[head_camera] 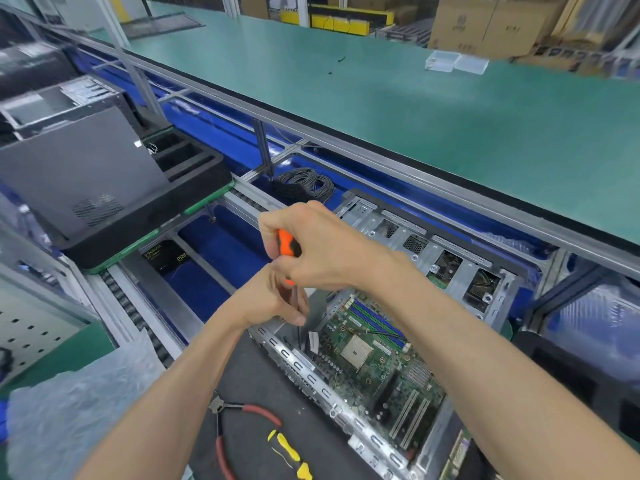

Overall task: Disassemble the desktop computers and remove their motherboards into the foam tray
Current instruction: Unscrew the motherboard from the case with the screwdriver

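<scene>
At the near-left corner of the open chassis [381,441], the screwdriver [290,252] stands almost upright, tip down at the motherboard [377,358] edge near a small white connector [313,341]. Right hand [322,244] is clenched round the orange-and-black handle from above. Left hand [277,303] pinches the shaft low down, steadying it. Tip itself is hard to make out; can't tell if it's seated in a screw head.

Board lies flat inside the case, not lifted yet. Black foam tray [194,164] sits well apart to the upper left, on the conveyor, with a grey case panel [79,168] leaning over it.

Likely step: backing out a board mounting screw. To do it well:
- keep the shaft square to the board, left fingers as guide only
- press down firmly before turning, so the bit doesn't cam out and skate across traces
- mind the thin cable [381,332] lying across the board by the RAM slots
- catch the screw, don't let it drop under the board

Red-handled cutters [242,420] and yellow bits [289,452] lie on the black mat [249,375] nearby, unused.
</scene>
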`<state>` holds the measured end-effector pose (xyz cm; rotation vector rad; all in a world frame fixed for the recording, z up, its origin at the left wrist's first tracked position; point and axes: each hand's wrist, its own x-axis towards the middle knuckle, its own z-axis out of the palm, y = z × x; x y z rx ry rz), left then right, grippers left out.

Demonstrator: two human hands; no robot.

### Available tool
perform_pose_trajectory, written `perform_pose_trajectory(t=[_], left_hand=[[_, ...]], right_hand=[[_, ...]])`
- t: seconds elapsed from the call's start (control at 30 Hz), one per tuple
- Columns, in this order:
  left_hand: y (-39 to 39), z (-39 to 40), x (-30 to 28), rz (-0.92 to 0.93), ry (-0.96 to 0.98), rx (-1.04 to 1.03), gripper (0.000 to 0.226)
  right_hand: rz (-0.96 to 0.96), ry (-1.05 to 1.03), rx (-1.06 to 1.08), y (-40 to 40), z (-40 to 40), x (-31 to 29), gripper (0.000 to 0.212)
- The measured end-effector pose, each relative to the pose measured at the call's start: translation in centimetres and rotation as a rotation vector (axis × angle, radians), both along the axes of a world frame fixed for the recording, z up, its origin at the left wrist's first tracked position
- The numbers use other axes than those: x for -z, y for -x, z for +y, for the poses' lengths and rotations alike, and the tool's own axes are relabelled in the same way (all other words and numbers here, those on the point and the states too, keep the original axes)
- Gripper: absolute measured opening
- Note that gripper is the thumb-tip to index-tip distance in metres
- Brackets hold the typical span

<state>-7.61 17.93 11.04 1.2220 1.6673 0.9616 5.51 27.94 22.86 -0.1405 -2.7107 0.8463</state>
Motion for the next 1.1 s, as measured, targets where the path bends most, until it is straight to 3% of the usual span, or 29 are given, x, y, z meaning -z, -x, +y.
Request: perform_pose_trajectory(t=[0.07, 0.17, 0.37, 0.47, 0.53, 0.57, 0.63, 0.7, 0.83, 0.97, 1.03, 1.1], left_hand=[[-0.1, 0.0, 0.1, -0.027, -0.031, -0.023, 0.035], [-0.1, -0.1, 0.5, -0.085, -0.041, -0.066, 0.036], [0.0, -0.2, 0.5, -0.019, -0.026, -0.047, 0.019], [-0.1, -0.3, 0.5, -0.053, -0.035, -0.05, 0.019], [-0.1, -0.2, 0.7, -0.06, -0.03, -0.065, 0.02], [-0.2, -0.2, 0.8, -0.061, -0.029, -0.075, 0.019], [-0.2, 0.0, 1.0, -0.072, -0.026, -0.081, 0.019], [-0.1, 0.0, 1.1, -0.081, -0.024, -0.063, 0.023], [0.3, 0.0, 1.6, -0.052, -0.023, -0.042, 0.022], [0.5, 0.1, 1.8, -0.047, -0.039, -0.03, 0.031], [0.5, 0.2, 1.9, -0.047, -0.045, -0.038, 0.029], [0.4, 0.2, 2.0, -0.051, -0.036, -0.05, 0.026]], right_hand=[[-0.024, -0.091, 0.06, 0.0, -0.2, -0.3, 0.017], [-0.018, -0.385, 0.246, 0.6, -1.2, -0.2, 0.033], [-0.103, -0.217, 0.038, 0.1, -0.6, -1.3, 0.013], [-0.165, -0.077, -0.097, -0.6, -0.3, -2.2, 0.023], [-0.172, -0.04, -0.084, -0.6, -0.3, -2.2, 0.018], [-0.17, -0.072, -0.029, -0.6, -0.4, -2.2, 0.017], [-0.206, -0.253, 0.126, -0.1, -0.6, -2.0, 0.035], [-0.228, -0.356, 0.17, 0.3, -1.1, -2.0, 0.032], [-0.237, -0.24, 0.004, 0.0, -0.8, -2.6, 0.006], [-0.32, -0.093, -0.088, -1.0, 0.0, -3.6, 0.026], [-0.294, -0.136, -0.024, -1.0, -0.3, -3.2, 0.007], [-0.279, -0.348, 0.146, -0.5, -0.7, -2.6, 0.031]])
